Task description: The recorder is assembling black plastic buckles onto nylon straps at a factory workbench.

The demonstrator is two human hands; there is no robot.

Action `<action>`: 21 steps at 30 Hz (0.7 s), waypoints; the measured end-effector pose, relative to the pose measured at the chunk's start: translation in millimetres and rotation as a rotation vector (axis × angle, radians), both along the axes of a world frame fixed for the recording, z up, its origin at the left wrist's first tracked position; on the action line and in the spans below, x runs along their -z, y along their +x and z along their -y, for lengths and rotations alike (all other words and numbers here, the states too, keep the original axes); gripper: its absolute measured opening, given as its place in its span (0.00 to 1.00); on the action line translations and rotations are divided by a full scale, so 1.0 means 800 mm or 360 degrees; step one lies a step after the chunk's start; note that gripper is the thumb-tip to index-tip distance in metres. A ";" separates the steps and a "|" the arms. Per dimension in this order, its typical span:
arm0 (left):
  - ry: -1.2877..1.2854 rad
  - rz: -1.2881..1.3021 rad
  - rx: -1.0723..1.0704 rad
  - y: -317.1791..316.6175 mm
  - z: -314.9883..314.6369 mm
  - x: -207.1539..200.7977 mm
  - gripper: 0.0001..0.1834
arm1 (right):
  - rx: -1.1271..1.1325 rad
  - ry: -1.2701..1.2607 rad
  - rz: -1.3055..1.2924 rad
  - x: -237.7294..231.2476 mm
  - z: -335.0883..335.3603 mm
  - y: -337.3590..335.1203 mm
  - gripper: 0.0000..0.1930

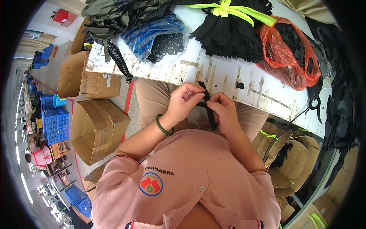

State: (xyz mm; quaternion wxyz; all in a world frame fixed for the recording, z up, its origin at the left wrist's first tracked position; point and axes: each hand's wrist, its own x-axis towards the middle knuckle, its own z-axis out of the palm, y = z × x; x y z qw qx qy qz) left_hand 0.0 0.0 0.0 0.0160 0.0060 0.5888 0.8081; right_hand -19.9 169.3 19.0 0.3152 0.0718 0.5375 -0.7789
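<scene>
A black webbing strap [209, 110] runs between my two hands, just off the near edge of the table and above my lap. My left hand [183, 102] is closed near its upper end, thumb and forefinger pinched together. Lower down, my right hand [225, 111] grips the strap from the other side with its fingers curled. Whether a small part sits between my fingertips is hidden. On the table, a small black piece [240, 86] lies near the edge. Beyond it is a thick bundle of black straps [228, 38], tied with a yellow-green band [244, 13].
A clear bag of black plastic buckles [166, 46] lies at the far left of the white table [213, 70]. A red plastic bag [284, 63] holds black pieces on the right. Dark backpack fabric [108, 21] hangs over the corner. Cardboard boxes [97, 129] stand on the floor.
</scene>
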 end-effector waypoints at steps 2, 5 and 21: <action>-0.0073 -0.0174 -0.0004 -0.001 -0.002 -0.003 0.08 | 0.0009 0.0037 -0.0144 0.002 0.001 0.001 0.06; -0.0710 -0.0547 0.0050 0.002 -0.001 0.008 0.09 | -0.0008 -0.0015 -0.0084 -0.004 -0.004 0.007 0.07; -0.0587 -0.0528 0.0091 0.006 0.003 0.008 0.12 | 0.0015 -0.0163 0.0225 -0.001 -0.005 0.009 0.06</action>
